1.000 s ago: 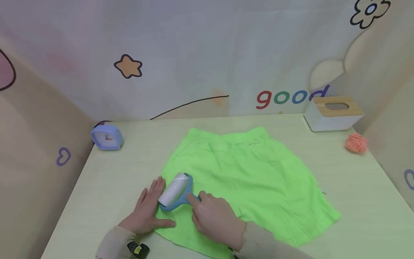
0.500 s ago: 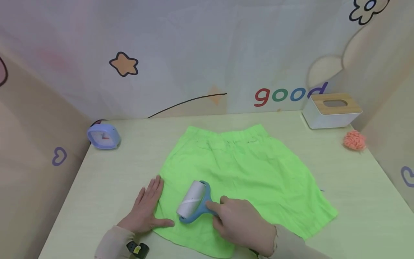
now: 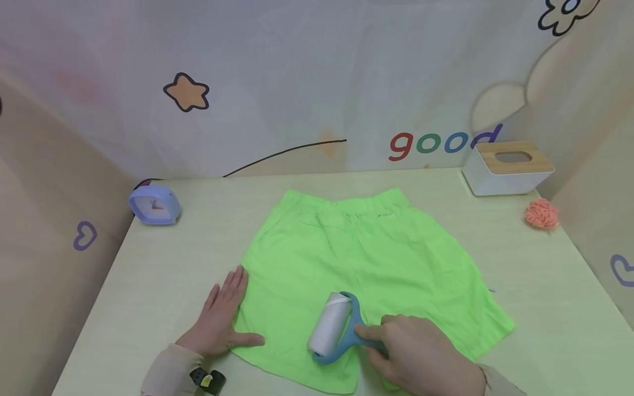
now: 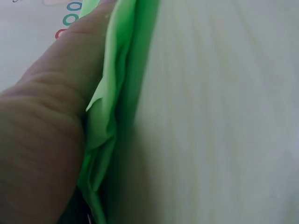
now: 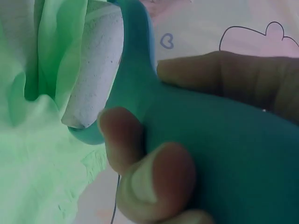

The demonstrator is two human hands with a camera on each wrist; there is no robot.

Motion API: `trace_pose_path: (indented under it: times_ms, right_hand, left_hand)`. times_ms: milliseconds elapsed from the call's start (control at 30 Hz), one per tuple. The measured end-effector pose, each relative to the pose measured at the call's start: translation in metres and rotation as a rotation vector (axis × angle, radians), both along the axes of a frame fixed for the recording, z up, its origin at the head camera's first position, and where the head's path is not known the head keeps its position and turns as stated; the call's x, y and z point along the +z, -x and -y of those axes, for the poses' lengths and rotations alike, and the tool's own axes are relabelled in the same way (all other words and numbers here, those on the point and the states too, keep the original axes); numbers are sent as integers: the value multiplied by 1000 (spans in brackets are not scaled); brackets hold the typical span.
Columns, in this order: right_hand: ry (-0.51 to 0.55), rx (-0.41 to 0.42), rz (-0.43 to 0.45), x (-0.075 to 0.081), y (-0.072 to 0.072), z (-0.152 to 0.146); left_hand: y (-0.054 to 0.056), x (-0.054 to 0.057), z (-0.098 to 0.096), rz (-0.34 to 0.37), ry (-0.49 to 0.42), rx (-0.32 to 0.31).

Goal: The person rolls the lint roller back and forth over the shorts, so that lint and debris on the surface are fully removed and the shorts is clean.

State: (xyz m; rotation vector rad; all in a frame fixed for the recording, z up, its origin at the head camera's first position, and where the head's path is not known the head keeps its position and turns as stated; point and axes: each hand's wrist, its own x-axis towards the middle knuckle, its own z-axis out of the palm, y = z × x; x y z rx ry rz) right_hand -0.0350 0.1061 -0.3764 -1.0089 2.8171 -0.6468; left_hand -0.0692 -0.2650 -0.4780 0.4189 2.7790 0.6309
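Note:
Bright green shorts (image 3: 366,258) lie spread flat on the pale table (image 3: 148,275). My right hand (image 3: 421,357) grips the blue handle of a lint roller (image 3: 334,329), whose white roll rests on the lower middle of the shorts. The right wrist view shows my fingers wrapped round the handle (image 5: 210,154) with the roll (image 5: 93,74) against green cloth. My left hand (image 3: 220,319) lies flat with straight fingers on the table, its thumb on the shorts' left hem. In the left wrist view the hand (image 4: 42,140) presses the folded green edge (image 4: 112,102).
A lilac alarm clock (image 3: 152,204) stands at the back left. A white tissue box with a wooden lid (image 3: 507,168) sits at the back right, with an orange fluffy ball (image 3: 541,214) in front of it. Patterned walls enclose the table on three sides.
My right hand has rolled the lint roller rightward and toward me across the shorts, from the left hem to the lower middle. My left hand has stayed in place.

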Motion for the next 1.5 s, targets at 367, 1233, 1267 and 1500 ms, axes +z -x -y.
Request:
trace_pose_path:
  times_ms: [367,1233,1267,1500]
  right_hand:
    - [-5,-6,-133,-12,-1,18]
    - [-55,-43,-162,-24,24,71]
    - [-59,-41,-159,-23,25,73]
    - [-64,-36,-178,-19,32,86]
  left_hand:
    - [0,4,-2,0,-18,2]
    - [-1,2,-2,21,-28,13]
    - [-1,3,-3,22,-29,12]
    - [-2,3,-3,2,-38,13]
